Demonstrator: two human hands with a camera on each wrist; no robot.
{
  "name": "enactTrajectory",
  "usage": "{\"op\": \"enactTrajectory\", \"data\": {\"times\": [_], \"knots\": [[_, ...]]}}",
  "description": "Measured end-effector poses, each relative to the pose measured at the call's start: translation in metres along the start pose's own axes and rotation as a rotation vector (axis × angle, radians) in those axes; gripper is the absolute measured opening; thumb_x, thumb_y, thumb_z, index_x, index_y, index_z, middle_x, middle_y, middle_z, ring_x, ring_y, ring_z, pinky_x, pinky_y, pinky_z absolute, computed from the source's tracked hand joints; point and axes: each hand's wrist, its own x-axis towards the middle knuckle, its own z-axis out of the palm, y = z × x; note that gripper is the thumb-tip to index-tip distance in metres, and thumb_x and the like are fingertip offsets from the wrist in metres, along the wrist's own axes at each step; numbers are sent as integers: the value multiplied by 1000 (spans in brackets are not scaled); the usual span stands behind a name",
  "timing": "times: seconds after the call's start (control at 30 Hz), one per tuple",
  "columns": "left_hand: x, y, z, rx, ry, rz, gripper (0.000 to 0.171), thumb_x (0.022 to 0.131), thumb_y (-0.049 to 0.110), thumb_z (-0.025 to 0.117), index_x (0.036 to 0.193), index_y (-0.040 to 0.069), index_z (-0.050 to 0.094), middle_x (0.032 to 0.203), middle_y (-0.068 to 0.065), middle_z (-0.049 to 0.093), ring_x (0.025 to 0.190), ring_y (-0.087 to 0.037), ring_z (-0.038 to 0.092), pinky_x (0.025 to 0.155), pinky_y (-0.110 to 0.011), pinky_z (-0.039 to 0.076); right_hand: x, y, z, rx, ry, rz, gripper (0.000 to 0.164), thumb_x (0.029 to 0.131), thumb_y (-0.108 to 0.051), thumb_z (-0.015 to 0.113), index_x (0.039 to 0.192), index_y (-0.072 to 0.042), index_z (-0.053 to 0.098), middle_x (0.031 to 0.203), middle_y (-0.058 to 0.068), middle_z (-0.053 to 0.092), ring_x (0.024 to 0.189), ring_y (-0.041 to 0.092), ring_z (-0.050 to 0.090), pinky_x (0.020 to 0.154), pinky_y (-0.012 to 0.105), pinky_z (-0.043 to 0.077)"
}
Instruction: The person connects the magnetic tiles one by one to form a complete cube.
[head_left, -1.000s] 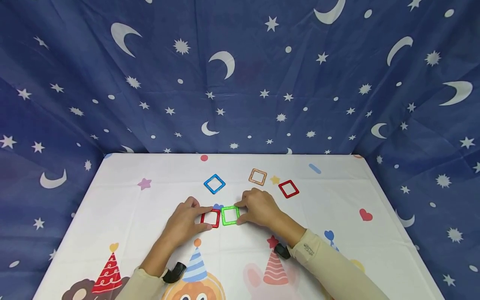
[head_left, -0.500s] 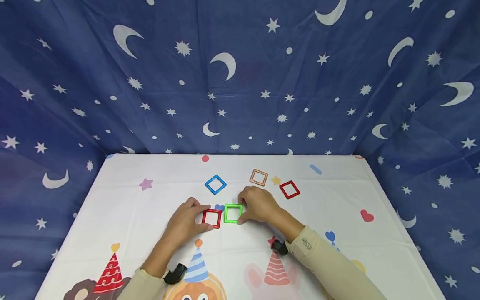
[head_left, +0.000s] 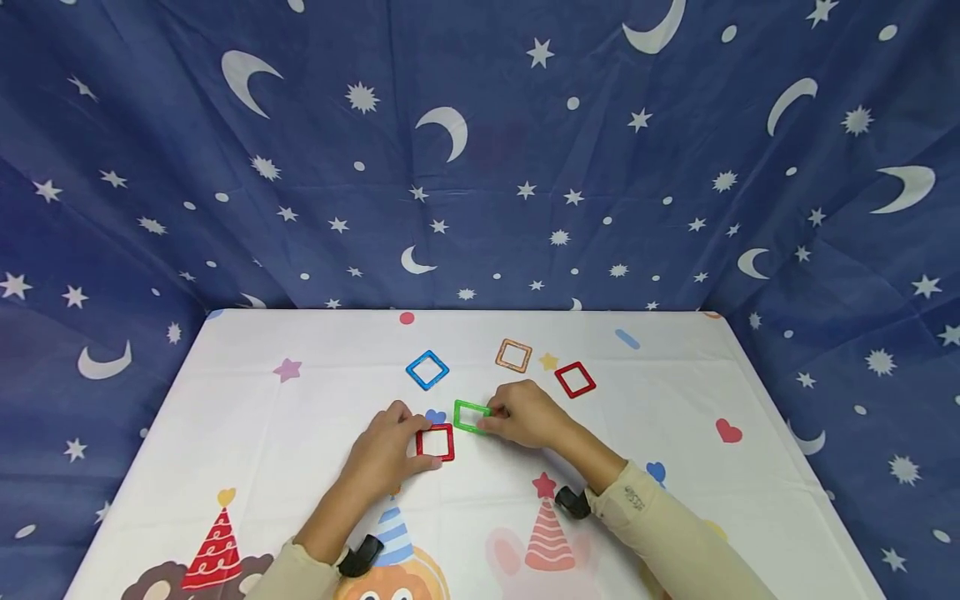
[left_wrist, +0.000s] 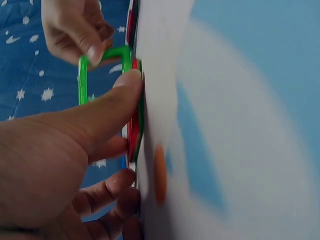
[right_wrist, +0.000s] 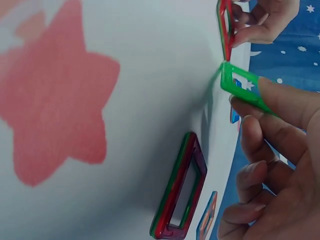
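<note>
My left hand (head_left: 382, 450) holds a red square magnetic tile (head_left: 452, 442) low at the tabletop, thumb on its near edge and a finger on its far edge. A green layer shows under the red in the left wrist view. Between thumb and index finger, my right hand (head_left: 528, 412) pinches a bright green square magnetic tile (head_left: 457, 415) by its right side. That green tile is tilted up off the table in the right wrist view (right_wrist: 245, 95). Its left edge hangs just beyond the red tile's far right corner.
Behind the hands lie a blue square tile (head_left: 416, 380), an orange one (head_left: 510, 367) and a second red one (head_left: 584, 392), which has a green underside. A printed white cloth (head_left: 247, 417) covers the table. A blue star-patterned curtain (head_left: 487, 275) encloses the back and sides.
The green tile, earlier beside the red one, has moved right and away and is now tilted up in my right hand. My left hand has shifted the red tile slightly right and nearer.
</note>
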Motion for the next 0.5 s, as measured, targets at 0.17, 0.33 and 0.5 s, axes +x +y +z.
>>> {"op": "enactTrajectory", "data": {"times": [0.17,0.33,0.5], "knots": [[-1,2,-4,-58,-35,19,64,72,44,92,121,8,72,98,0,52,81,-13,48,71,-28,42,-2,-1,-1,124,0,5,25,92,-29,77,70,-19,74,69,-11,57,64,6,50,55,21,40],[-1,-8,-13,-132,-128,12,57,76,28,92,126,11,73,97,5,53,82,-9,49,71,-25,42,-5,-3,-4,189,2,33,28,94,-29,75,68,-21,67,68,-9,56,64,7,50,55,22,39],[0,-10,-12,-132,-120,79,44,75,19,92,115,7,77,90,5,54,76,-8,48,67,-23,40,-6,-1,-6,258,-59,77,33,100,-29,66,70,-17,59,63,-8,52,59,7,48,54,22,37]]}}
